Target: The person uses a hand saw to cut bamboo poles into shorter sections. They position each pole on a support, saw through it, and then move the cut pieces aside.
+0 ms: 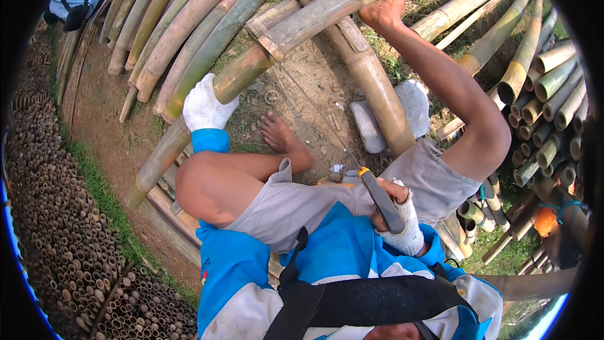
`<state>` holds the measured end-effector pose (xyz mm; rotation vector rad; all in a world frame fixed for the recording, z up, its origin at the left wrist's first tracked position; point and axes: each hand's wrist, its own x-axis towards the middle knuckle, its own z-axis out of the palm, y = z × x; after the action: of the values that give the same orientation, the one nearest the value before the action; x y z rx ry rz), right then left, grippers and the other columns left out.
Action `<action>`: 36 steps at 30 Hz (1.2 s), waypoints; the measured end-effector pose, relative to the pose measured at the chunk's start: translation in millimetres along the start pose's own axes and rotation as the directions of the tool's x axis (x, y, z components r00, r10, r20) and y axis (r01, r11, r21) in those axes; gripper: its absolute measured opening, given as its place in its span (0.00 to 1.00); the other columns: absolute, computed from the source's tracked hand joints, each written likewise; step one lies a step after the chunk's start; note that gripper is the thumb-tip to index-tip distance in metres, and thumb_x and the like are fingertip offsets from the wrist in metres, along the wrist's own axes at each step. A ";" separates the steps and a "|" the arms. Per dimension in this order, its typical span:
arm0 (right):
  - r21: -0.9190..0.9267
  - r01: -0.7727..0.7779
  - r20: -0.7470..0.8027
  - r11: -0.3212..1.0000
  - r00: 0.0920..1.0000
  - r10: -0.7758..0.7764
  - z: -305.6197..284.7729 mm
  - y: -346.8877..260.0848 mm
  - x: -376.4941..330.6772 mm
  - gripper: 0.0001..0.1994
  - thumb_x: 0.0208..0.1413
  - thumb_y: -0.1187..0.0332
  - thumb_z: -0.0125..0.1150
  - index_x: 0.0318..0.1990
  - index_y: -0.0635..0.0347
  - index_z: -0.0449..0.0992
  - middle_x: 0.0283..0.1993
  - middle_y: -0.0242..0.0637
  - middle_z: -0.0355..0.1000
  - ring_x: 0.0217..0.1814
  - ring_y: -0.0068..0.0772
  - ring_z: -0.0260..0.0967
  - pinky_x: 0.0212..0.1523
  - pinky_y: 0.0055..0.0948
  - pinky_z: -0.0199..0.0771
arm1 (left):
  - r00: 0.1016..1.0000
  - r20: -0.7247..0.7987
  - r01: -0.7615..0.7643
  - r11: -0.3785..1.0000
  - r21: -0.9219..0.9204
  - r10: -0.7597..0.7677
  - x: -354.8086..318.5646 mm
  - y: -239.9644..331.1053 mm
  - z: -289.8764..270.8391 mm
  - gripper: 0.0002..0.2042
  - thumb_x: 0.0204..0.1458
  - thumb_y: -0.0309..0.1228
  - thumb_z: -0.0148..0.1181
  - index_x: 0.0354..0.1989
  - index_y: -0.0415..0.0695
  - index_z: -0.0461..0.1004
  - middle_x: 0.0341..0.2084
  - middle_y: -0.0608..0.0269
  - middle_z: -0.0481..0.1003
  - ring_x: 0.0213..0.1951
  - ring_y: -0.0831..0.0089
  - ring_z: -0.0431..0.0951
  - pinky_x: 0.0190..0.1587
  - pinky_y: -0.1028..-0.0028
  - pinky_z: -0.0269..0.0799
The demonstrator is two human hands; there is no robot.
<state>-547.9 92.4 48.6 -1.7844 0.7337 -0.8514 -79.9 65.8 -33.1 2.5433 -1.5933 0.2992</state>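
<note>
A long bamboo pole (242, 74) runs from the lower left up to the top right. My left hand (209, 106), in a white knit glove, is wrapped round it. In my right hand (395, 204), bare-fingered with a white knit cover at the wrist, is the grey and yellow handle of a handsaw (382, 201). Its thin blade, seen nearly edge-on, stretches up and left toward the pole; whether the tip touches the bamboo I cannot tell. My raised foot (391, 1) presses on the pole, which lies across a bamboo support (371, 82).
Long bamboo poles (189, 31) lie side by side at the upper left. A stack of cut bamboo (547, 113) rises at the right. Many short bamboo pieces (69, 233) cover the left side. A pale stone (368, 127) sits beside the support. My other foot (282, 133) rests on the dirt.
</note>
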 end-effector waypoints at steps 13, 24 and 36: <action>0.099 -0.242 0.047 0.965 0.970 0.238 29.7 15.6 59.4 0.35 0.59 0.82 0.64 0.76 0.62 0.66 0.46 0.32 0.73 0.43 0.24 0.72 0.47 0.28 0.75 | 0.995 0.104 0.012 1.000 0.006 -0.013 5.4 -6.2 -7.5 0.38 0.43 0.57 0.82 0.61 0.49 0.80 0.51 0.53 0.85 0.53 0.51 0.86 0.58 0.54 0.82; -0.084 -0.067 0.027 0.994 0.997 0.070 81.6 61.3 58.7 0.35 0.54 0.79 0.71 0.72 0.62 0.68 0.55 0.44 0.75 0.52 0.39 0.76 0.57 0.36 0.76 | 1.000 0.012 0.003 1.000 -0.026 -0.002 11.1 -15.5 -1.6 0.34 0.43 0.53 0.83 0.57 0.51 0.83 0.46 0.54 0.87 0.49 0.51 0.88 0.54 0.54 0.85; 0.208 -0.047 0.051 0.977 0.998 0.037 20.9 19.0 12.1 0.29 0.63 0.78 0.68 0.70 0.64 0.67 0.46 0.37 0.76 0.36 0.21 0.72 0.37 0.27 0.73 | 0.997 0.072 0.022 1.000 -0.015 -0.021 4.0 -13.5 -3.2 0.34 0.42 0.55 0.83 0.57 0.51 0.83 0.45 0.54 0.87 0.48 0.53 0.89 0.52 0.54 0.85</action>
<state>-525.8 87.3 27.8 -1.5908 0.6255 -0.8246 -66.4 68.9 -29.1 2.5850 -1.5851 0.1938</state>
